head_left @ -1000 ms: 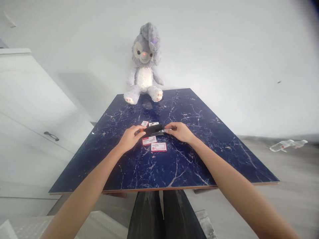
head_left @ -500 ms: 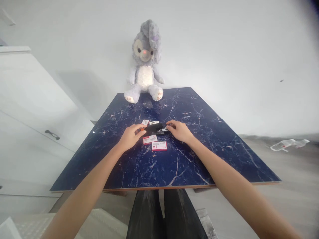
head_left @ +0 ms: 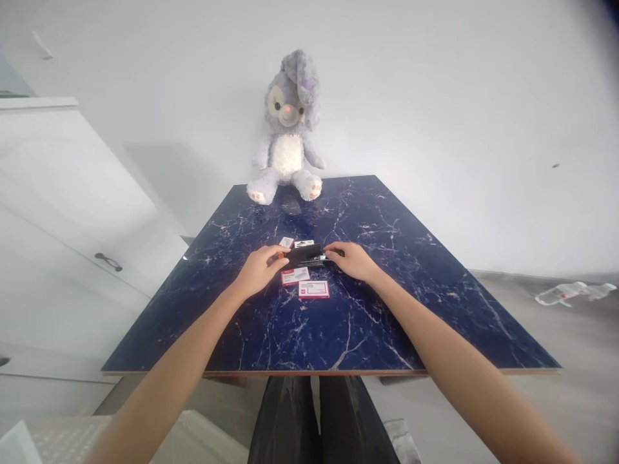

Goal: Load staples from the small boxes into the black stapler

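Observation:
A black stapler (head_left: 304,253) lies crosswise on the dark blue marbled table between my hands, with a lower metallic strip showing under its top part. My left hand (head_left: 261,269) pinches its left end, where a small orange piece shows by the fingertips. At the opposite end, the thumb and fingers of my right hand (head_left: 351,260) are closed on the stapler; the exact contact is partly hidden. Close in front are a red-and-white staple box (head_left: 294,276) and a second staple box (head_left: 314,289). Behind the stapler lie another small box (head_left: 286,243) and a white package (head_left: 304,244), partly covered.
A grey plush rabbit (head_left: 289,154) sits at the table's (head_left: 387,309) far edge against the wall. To the left stands a white cabinet (head_left: 62,212) with a dark handle. A clear plastic item (head_left: 573,293) lies on the floor at right.
The view has shifted slightly, so everything sits a little lower and further right. The stapler's top part looks lower and flatter, with both hands still at its ends.

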Demonstrator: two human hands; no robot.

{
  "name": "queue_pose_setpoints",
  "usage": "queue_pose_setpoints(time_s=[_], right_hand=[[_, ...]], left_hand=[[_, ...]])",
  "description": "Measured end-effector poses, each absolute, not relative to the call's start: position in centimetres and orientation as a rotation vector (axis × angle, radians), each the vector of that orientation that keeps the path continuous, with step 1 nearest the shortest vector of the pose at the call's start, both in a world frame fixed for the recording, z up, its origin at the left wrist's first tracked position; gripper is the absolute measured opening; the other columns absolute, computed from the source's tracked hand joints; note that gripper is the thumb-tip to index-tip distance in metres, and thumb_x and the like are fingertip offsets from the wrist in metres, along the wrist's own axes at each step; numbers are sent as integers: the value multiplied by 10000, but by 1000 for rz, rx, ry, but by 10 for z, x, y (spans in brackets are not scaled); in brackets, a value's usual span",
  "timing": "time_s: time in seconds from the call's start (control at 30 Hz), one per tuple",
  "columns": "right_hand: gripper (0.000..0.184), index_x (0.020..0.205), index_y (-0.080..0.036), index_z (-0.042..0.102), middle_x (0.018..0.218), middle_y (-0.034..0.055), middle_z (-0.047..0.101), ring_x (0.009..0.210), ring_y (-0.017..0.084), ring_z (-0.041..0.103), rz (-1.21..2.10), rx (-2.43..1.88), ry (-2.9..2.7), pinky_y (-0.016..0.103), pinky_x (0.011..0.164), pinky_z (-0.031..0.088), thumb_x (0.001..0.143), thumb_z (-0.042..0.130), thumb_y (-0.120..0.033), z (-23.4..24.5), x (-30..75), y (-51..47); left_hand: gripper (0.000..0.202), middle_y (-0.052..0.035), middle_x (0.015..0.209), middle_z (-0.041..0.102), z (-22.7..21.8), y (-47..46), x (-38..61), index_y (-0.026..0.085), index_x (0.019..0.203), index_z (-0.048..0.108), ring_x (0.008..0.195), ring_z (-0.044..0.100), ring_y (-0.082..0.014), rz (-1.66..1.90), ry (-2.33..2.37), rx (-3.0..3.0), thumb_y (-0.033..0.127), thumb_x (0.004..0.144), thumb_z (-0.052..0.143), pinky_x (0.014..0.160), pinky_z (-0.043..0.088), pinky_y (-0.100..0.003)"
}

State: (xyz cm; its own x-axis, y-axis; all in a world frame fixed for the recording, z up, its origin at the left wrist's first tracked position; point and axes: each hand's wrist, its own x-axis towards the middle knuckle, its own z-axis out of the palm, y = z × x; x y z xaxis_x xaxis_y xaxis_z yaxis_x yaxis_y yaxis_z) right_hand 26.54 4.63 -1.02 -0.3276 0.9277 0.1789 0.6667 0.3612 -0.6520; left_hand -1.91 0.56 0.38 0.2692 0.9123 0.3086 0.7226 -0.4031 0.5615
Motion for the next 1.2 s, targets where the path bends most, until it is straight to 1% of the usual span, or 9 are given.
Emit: queue_pose_setpoints(time_s=[0.17, 0.33, 0.5, 0.63, 0.8, 0.93, 1.07, 1.2], right_hand=[[238, 999, -257, 764, 1013, 13, 772, 926, 207, 699, 652, -1334, -2002, 316, 876, 500, 936, 549, -339, -13, 264, 49], [233, 992, -239, 762, 1027, 12, 769, 902, 186, 701, 802, -1260, -1898, 305, 883, 507, 889, 610, -382, -16, 273, 52], [250, 998, -237, 761, 1025, 19, 768, 903, 185, 702, 835, -1231, -1886, 305, 871, 513, 878, 621, -406, -16, 276, 52], [258, 1007, -235, 757, 1012, 15, 767, 895, 184, 702, 821, -1224, -1909, 306, 869, 515, 880, 616, -410, -17, 274, 50], [191, 966, -253, 759, 999, -3, 766, 889, 176, 702, 735, -1237, -1944, 307, 888, 511, 876, 625, -356, -17, 273, 49], [174, 978, -257, 759, 1003, 5, 764, 887, 184, 702, 730, -1258, -2000, 320, 879, 523, 857, 658, -330, -11, 277, 47], [202, 1004, -261, 768, 1042, 27, 757, 887, 204, 698, 686, -1320, -2076, 337, 855, 533, 844, 692, -358, -5, 282, 46], [179, 963, -285, 785, 991, 14, 764, 842, 202, 694, 634, -1305, -2153, 329, 825, 530, 879, 657, -377, -3, 283, 45]], left_hand=[[322, -60, 1158, 712, 5, 5, -19, 274, 1194, 683, 913, 682, -220, 868, 1493, 2237, 425, 935, 566, 862, 525, -374], [312, -55, 1167, 712, 6, 5, -19, 280, 1187, 684, 904, 684, -215, 855, 1500, 2232, 420, 933, 570, 848, 526, -367], [333, -62, 1166, 713, 6, 6, -20, 278, 1207, 678, 914, 683, -223, 837, 1502, 2249, 433, 937, 560, 849, 524, -376], [336, -59, 1154, 718, 7, 6, -20, 271, 1204, 679, 906, 682, -223, 841, 1496, 2253, 434, 933, 564, 850, 523, -374], [329, -54, 1146, 719, 7, 5, -20, 276, 1199, 684, 881, 680, -213, 836, 1495, 2255, 431, 933, 567, 838, 523, -366], [320, -52, 1154, 716, 7, 6, -21, 281, 1192, 687, 883, 679, -212, 838, 1506, 2249, 429, 930, 575, 841, 521, -366], [337, -56, 1161, 714, 7, 6, -22, 283, 1200, 683, 886, 678, -215, 823, 1503, 2242, 451, 929, 571, 830, 525, -364], [344, -57, 1153, 717, 8, 5, -21, 280, 1210, 680, 879, 678, -218, 816, 1506, 2255, 447, 932, 568, 817, 524, -363]])
